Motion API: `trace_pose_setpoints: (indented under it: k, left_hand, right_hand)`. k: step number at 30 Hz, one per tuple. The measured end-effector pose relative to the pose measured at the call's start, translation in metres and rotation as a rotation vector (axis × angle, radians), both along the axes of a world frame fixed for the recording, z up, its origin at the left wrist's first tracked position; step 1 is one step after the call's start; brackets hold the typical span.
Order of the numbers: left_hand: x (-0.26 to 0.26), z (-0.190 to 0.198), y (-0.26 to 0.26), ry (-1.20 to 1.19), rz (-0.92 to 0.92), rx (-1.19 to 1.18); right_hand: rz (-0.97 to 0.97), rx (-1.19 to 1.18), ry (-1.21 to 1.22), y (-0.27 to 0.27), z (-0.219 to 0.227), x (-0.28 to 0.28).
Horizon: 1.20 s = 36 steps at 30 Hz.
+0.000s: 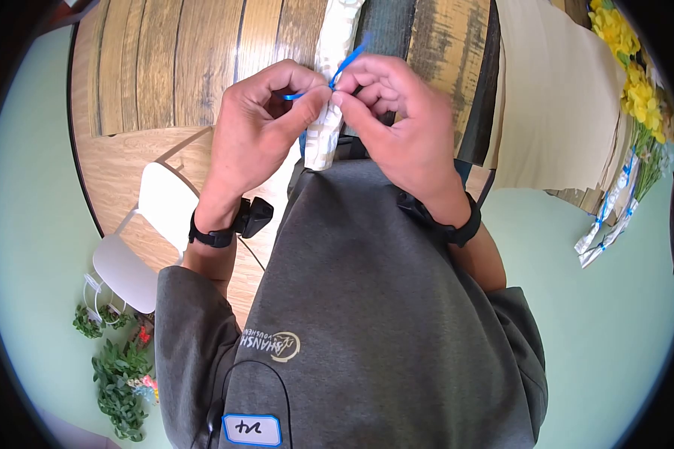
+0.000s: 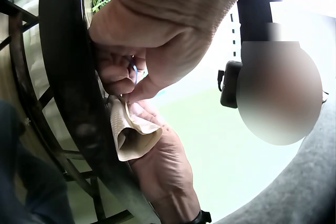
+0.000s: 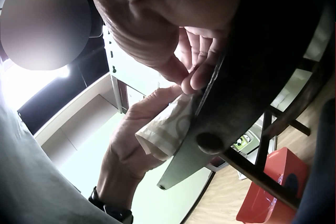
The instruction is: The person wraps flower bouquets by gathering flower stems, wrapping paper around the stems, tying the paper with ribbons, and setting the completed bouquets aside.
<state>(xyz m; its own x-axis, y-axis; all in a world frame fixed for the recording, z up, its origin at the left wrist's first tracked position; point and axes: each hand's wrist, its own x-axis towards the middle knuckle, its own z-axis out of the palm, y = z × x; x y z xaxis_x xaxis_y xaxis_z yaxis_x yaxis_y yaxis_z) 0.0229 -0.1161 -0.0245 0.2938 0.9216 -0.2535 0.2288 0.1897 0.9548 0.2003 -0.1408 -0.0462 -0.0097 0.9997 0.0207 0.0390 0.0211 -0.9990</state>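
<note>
A narrow roll of white-and-beige patterned paper [image 1: 320,150] lies over the table edge, its lower end near the person's shirt. Around its middle runs a thin blue ribbon [image 1: 350,60], one end sticking up and another out to the left. The left hand [image 1: 258,127] pinches the ribbon at the roll's left side with thumb and forefinger. Opposite it, the right hand [image 1: 401,112] pinches the ribbon at the crossing, fingertips almost meeting the left ones. In the left wrist view the paper's open, hollow end [image 2: 135,137] shows below the fingers.
Beneath the roll is a plank-patterned table [image 1: 202,60]. Beige paper sheets [image 1: 554,105] are stacked on the right, beside yellow flowers [image 1: 640,97] with wrapped stems. White chairs [image 1: 161,202] and green plants [image 1: 120,382] stand lower left. A red bin [image 3: 270,187] sits below the table.
</note>
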Motion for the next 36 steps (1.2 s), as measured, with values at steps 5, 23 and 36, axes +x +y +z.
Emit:
trace_pose_setpoints:
  k: [5,23,36]
  left_hand:
    - [0.000,0.004,0.005,0.029,-0.050,-0.038]
    - [0.000,0.009,0.004,0.052,-0.103,-0.075]
    - [0.011,-0.006,-0.014,0.328,-0.017,0.644]
  right_hand:
    - [-0.050,0.286,-0.185,-0.001,-0.007,-0.003]
    - [-0.037,0.373,-0.401,-0.001,-0.002,-0.002]
    - [0.032,0.011,-0.252,0.001,0.009,0.001]
